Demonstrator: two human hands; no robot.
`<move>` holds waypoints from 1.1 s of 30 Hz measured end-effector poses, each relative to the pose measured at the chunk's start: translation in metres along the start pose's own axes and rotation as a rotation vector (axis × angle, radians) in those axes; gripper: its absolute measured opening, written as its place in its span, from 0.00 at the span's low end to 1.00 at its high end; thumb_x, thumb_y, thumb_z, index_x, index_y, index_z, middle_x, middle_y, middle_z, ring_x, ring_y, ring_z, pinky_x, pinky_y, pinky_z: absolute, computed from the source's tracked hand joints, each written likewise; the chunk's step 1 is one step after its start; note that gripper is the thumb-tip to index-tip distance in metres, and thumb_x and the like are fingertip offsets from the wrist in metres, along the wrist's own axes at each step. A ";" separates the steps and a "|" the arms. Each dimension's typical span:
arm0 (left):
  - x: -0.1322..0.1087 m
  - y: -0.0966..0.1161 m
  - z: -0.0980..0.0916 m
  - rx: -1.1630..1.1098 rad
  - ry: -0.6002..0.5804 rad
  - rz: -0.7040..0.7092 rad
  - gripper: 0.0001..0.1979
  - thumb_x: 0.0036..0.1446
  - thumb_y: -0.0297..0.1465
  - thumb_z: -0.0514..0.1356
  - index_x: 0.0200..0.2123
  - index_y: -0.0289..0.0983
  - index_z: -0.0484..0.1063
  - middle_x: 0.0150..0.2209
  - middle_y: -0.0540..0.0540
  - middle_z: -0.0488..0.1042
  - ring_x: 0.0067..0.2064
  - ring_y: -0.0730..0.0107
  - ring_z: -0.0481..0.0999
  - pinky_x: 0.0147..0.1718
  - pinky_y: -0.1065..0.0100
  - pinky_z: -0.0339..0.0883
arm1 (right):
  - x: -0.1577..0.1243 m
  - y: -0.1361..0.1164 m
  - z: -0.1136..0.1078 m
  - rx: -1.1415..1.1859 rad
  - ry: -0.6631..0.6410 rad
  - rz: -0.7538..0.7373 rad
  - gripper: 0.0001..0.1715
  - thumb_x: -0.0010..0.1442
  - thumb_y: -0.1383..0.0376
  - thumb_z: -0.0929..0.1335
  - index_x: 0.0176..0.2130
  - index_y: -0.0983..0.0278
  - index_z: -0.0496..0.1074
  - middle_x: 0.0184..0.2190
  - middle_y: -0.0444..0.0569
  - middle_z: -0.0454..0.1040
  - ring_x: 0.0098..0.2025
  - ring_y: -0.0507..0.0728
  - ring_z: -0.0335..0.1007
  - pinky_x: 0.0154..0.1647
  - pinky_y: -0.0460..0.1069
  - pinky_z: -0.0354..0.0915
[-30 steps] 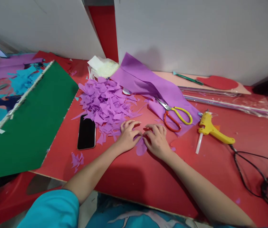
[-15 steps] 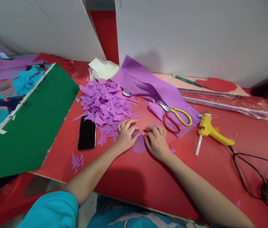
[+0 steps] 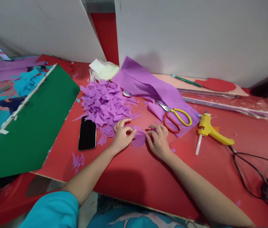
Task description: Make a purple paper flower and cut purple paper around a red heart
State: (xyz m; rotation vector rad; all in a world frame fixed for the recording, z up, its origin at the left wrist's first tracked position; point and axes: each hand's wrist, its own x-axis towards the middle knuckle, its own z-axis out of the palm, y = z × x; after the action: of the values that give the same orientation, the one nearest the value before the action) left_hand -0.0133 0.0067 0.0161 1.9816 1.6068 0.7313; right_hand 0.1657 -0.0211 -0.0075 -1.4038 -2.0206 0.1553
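Observation:
A small purple paper piece point(image 3: 138, 136) with rounded lobes lies low over the red tabletop between my hands. My left hand point(image 3: 124, 135) pinches its left side between thumb and fingers. On the opposite edge, my right hand point(image 3: 158, 141) pinches the paper with thumb and forefinger, the other fingers curled. Just beyond my left hand is a heap of purple paper scraps point(image 3: 106, 103). Scissors point(image 3: 169, 112) with one yellow and one red handle rest on a large purple sheet point(image 3: 153, 84), beyond my right hand.
A black-screened phone point(image 3: 87, 134) lies left of my hands. To the right are a yellow glue gun point(image 3: 211, 129) and its black cord point(image 3: 255, 156). A green board point(image 3: 39, 123) slants across the left side. White panels point(image 3: 195, 38) stand behind the table.
My left hand has shifted a little left, opening a wider gap between my hands. More of the purple paper piece shows now. My right hand has barely moved, its fingers slightly more lifted.

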 end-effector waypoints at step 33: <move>-0.009 0.001 0.008 0.182 -0.108 0.333 0.05 0.53 0.32 0.60 0.30 0.42 0.77 0.53 0.45 0.68 0.57 0.52 0.57 0.55 0.45 0.46 | -0.002 -0.004 -0.007 -0.022 -0.157 -0.137 0.06 0.57 0.68 0.65 0.31 0.64 0.72 0.43 0.52 0.71 0.48 0.62 0.58 0.54 0.62 0.48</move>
State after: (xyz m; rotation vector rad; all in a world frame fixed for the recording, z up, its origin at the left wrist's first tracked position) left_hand -0.0088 -0.0029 0.0096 2.4133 1.3365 0.6011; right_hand 0.1665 -0.0261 -0.0010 -1.2964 -2.2457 0.1889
